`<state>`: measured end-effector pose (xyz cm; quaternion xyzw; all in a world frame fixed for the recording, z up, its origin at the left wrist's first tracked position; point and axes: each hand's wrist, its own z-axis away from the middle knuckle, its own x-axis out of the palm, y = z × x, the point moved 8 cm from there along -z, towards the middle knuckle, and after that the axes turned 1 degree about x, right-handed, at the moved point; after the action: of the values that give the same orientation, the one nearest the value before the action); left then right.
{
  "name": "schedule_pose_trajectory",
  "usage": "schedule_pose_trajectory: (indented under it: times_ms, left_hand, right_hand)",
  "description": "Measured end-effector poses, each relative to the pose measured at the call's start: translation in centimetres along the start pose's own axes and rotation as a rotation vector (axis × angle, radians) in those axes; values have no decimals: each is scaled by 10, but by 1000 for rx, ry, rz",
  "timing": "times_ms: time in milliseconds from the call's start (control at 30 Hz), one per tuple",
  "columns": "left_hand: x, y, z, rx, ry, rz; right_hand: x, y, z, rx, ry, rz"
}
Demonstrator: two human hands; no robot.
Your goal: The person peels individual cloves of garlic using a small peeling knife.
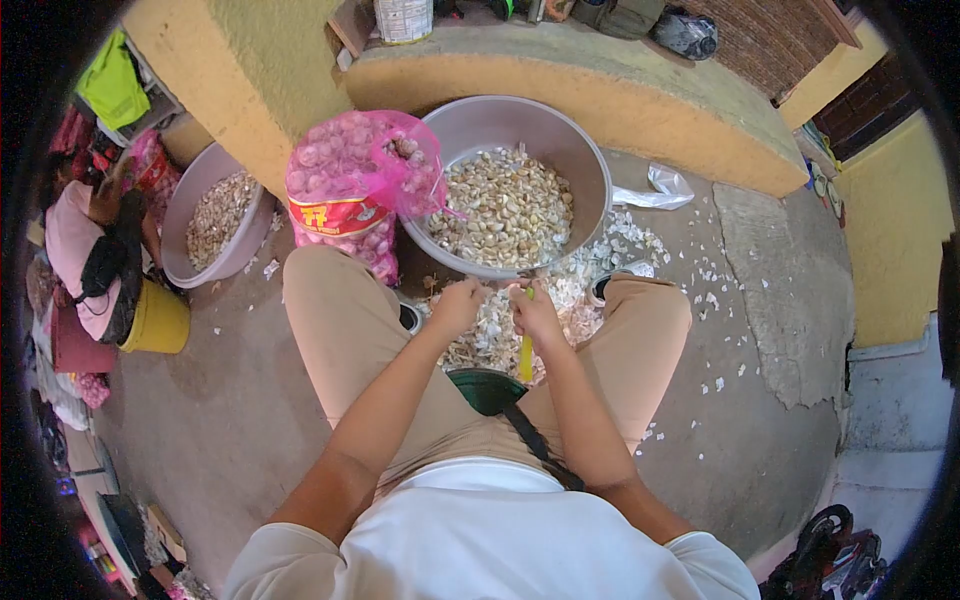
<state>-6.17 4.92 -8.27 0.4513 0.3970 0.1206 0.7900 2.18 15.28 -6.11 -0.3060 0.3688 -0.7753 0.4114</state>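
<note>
My right hand is closed around a yellow-handled knife, its handle pointing back toward me; I cannot make out the blade. My left hand is closed in a pinch just to the left, and what its fingers hold is too small to name. Both hands are between my knees, over a heap of garlic skins. Right beyond them stands a large grey basin with many loose garlic cloves in it. A pink mesh bag of garlic bulbs leans beside the basin, left of it.
Another person sits at the far left near a second basin of garlic and a yellow bucket. Beyond the large basin runs a yellow ledge. A crumpled plastic bag and scattered skins lie on the floor at right.
</note>
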Motion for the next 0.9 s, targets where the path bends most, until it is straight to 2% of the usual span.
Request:
schedule_pose_trajectory:
  times_ms: [67, 167, 267, 367, 467, 533, 567, 667, 767, 900]
  left_hand:
    - [8, -1, 4, -113, -139, 24]
    - [8, 2, -3, 358, 205, -268]
    - [19, 2, -11, 96, -97, 319]
    - [22, 21, 16, -249, -334, 442]
    - [10, 35, 19, -196, -214, 367]
    - [11, 37, 11, 48, -74, 361]
    - [12, 36, 8, 169, 0, 357]
    - [6, 42, 15, 34, -24, 543]
    - [-4, 48, 13, 72, 58, 479]
    - [-11, 63, 19, -46, 39, 674]
  right_hand:
    - [3, -2, 1, -13, -59, 60]
    - [2, 1, 0, -10, -18, 147]
    - [4, 8, -8, -101, 13, 250]
    - [9, 8, -5, -85, 25, 204]
    - [9, 9, -13, -261, 12, 222]
    - [14, 7, -11, -317, 27, 203]
    - [15, 7, -10, -282, 10, 133]
    - [29, 3, 7, -70, -83, -183]
    - [29, -5, 7, -136, -18, -307]
    - [29, 0, -5, -84, -35, -419]
